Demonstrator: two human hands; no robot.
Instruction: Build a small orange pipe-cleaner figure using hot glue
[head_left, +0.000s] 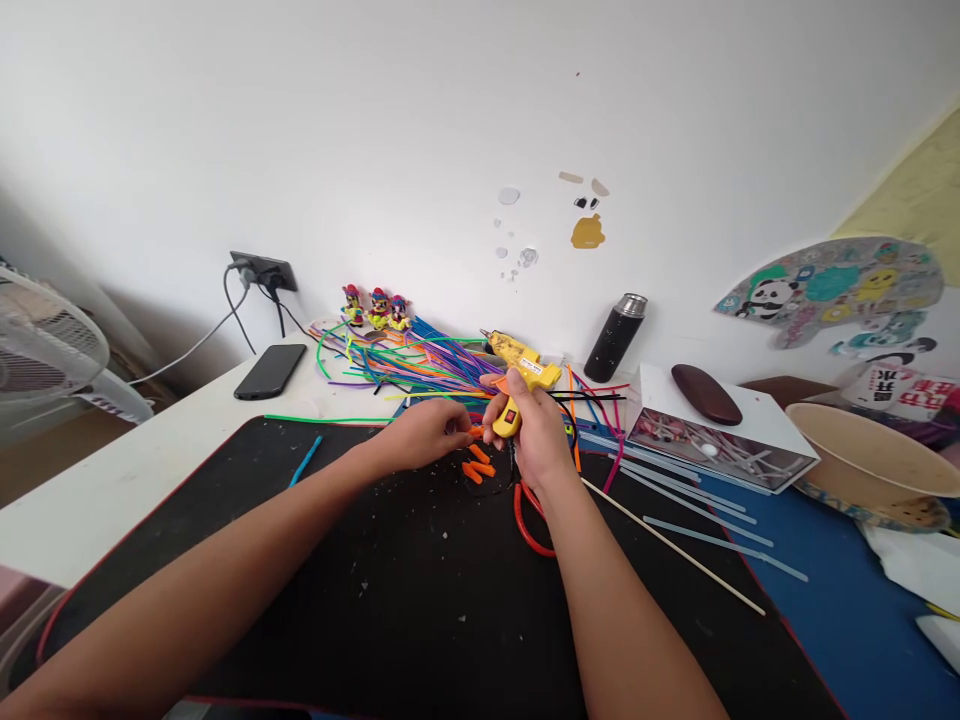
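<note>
Glue gun [523, 385] sits clenched by its handle in my right hand [536, 437], while my left hand [424, 432] pinches an orange straw piece [475, 432], light and crushable I judge, near the mat's [375, 600] far edge.

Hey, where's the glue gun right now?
Head view, centre: the glue gun is in the right hand, just above the orange pieces on the black mat.

The glue gun [520, 385] is shiny yellow plastic. The mat [420, 600] looks black, soft and dull. The long stick [675, 548] is pale wood.
</note>
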